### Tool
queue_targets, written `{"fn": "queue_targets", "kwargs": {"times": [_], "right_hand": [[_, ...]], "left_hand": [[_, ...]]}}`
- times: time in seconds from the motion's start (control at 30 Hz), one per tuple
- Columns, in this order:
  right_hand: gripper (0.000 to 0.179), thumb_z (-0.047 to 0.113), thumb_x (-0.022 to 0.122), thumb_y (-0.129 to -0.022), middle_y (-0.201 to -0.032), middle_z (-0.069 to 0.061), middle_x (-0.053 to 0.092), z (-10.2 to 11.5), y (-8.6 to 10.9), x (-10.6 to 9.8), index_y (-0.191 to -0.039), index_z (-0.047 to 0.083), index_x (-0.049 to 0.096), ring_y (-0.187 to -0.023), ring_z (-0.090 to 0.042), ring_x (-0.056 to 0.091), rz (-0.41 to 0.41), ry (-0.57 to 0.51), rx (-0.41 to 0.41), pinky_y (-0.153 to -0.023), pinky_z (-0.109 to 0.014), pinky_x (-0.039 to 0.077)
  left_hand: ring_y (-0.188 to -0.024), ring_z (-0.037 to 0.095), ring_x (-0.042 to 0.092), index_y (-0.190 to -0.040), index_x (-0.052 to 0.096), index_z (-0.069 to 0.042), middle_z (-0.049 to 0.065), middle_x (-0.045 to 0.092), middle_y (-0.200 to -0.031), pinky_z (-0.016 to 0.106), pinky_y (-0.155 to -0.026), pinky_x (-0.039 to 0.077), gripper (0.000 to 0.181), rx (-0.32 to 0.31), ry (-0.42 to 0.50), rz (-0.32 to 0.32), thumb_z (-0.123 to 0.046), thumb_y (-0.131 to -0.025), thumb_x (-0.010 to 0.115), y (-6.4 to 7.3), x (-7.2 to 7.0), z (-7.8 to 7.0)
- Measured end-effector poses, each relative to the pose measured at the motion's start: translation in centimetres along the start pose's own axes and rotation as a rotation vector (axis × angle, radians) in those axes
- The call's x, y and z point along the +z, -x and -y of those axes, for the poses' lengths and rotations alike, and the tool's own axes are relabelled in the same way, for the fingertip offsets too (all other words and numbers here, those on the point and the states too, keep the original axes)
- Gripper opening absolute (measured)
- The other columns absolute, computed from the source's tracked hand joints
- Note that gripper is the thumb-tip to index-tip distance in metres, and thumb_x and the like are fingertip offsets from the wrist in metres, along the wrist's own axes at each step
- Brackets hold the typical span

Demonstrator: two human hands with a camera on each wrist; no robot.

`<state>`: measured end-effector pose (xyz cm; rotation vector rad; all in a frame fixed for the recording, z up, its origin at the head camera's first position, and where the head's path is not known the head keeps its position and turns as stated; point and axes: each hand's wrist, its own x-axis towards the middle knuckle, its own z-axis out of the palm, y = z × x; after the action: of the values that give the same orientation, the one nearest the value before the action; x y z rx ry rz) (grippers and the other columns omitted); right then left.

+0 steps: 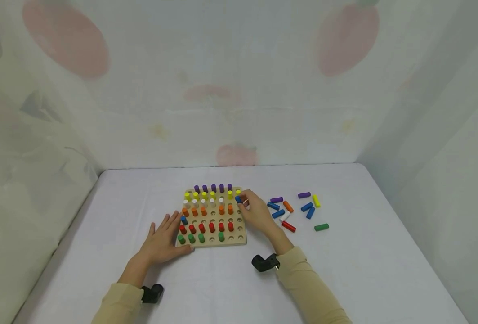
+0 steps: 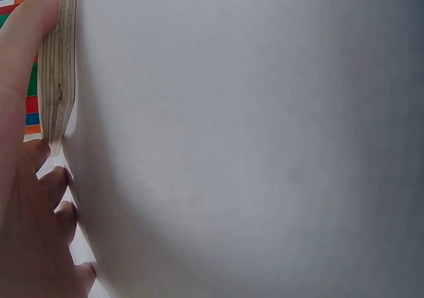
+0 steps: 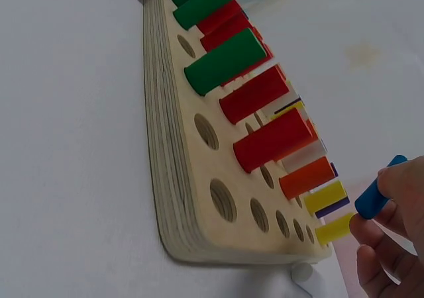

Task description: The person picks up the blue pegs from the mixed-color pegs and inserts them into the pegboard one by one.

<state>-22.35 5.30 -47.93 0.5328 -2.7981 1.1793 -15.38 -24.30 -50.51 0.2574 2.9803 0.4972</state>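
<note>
A wooden pegboard [image 1: 239, 237] lies on the table with rows of coloured pegs standing in its holes. My right hand [image 1: 260, 215] pinches a blue peg [image 3: 379, 191] between thumb and fingers, over the board's right side near a yellow peg [image 3: 334, 229]. Fingers spread, my left hand [image 1: 159, 243] rests at the board's left front corner. In the left wrist view its thumb [image 2: 43, 10] lies against the board's edge. A single blue peg [image 1: 184, 220] stands at the left, between the orange and red rows. Several holes at the right are bare.
Loose pegs lie right of the board, among them a red peg [image 1: 289, 227], an orange peg [image 1: 288, 206], a purple peg [image 1: 304, 195], a yellow peg [image 1: 316, 200] and a green peg [image 1: 321, 227]. Pale cloth walls surround the white table [image 1: 364, 270].
</note>
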Motion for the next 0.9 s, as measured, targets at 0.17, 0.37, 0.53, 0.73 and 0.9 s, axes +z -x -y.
{"fn": "queue_targets", "kwargs": {"times": [0.17,0.37,0.53,0.73,0.9], "right_hand": [[0.034,0.015,0.058,-0.090,-0.106,-0.002,0.060,0.7,-0.2,0.2,-0.123,0.011,0.050,-0.087,-0.011,0.056,0.008,-0.003,-0.013,-0.072,-0.022,0.050],[0.038,0.015,0.058,-0.091,-0.107,-0.003,0.059,1.4,-0.5,0.2,-0.127,0.013,0.048,-0.088,-0.011,0.056,0.023,-0.002,-0.039,-0.074,-0.021,0.051],[0.034,0.014,0.058,-0.090,-0.104,-0.004,0.060,2.2,-0.6,0.4,-0.123,0.010,0.050,-0.085,-0.011,0.058,0.032,-0.018,-0.090,-0.071,-0.020,0.051],[0.031,0.016,0.059,-0.090,-0.104,-0.001,0.059,3.2,-0.8,0.9,-0.120,0.012,0.052,-0.086,-0.010,0.057,0.074,-0.033,-0.080,-0.071,-0.017,0.050],[0.030,0.016,0.060,-0.089,-0.105,0.001,0.061,3.9,-1.0,1.3,-0.118,0.014,0.054,-0.085,-0.008,0.058,0.103,-0.034,-0.067,-0.071,-0.017,0.050]], "left_hand": [[-0.139,0.039,0.014,-0.147,0.020,-0.010,0.013,0.020,-0.153,0.068,-0.104,0.002,0.111,0.010,0.012,-0.006,-0.074,-0.065,0.060,0.0,0.1,0.1],[-0.139,0.039,0.014,-0.147,0.021,-0.009,0.013,0.020,-0.153,0.068,-0.104,0.001,0.112,0.017,0.006,-0.012,-0.075,-0.065,0.060,-0.1,0.2,0.2],[-0.139,0.039,0.014,-0.147,0.022,-0.009,0.013,0.020,-0.153,0.068,-0.105,0.002,0.112,0.015,0.005,-0.012,-0.075,-0.064,0.060,-0.1,0.2,0.3],[-0.139,0.039,0.014,-0.147,0.022,-0.009,0.013,0.021,-0.152,0.068,-0.105,0.002,0.112,0.013,0.000,-0.013,-0.075,-0.064,0.059,-0.1,0.1,0.2],[-0.139,0.039,0.014,-0.147,0.022,-0.009,0.014,0.021,-0.152,0.068,-0.104,0.002,0.112,0.012,0.000,-0.013,-0.075,-0.064,0.059,-0.1,0.1,0.1]]}}
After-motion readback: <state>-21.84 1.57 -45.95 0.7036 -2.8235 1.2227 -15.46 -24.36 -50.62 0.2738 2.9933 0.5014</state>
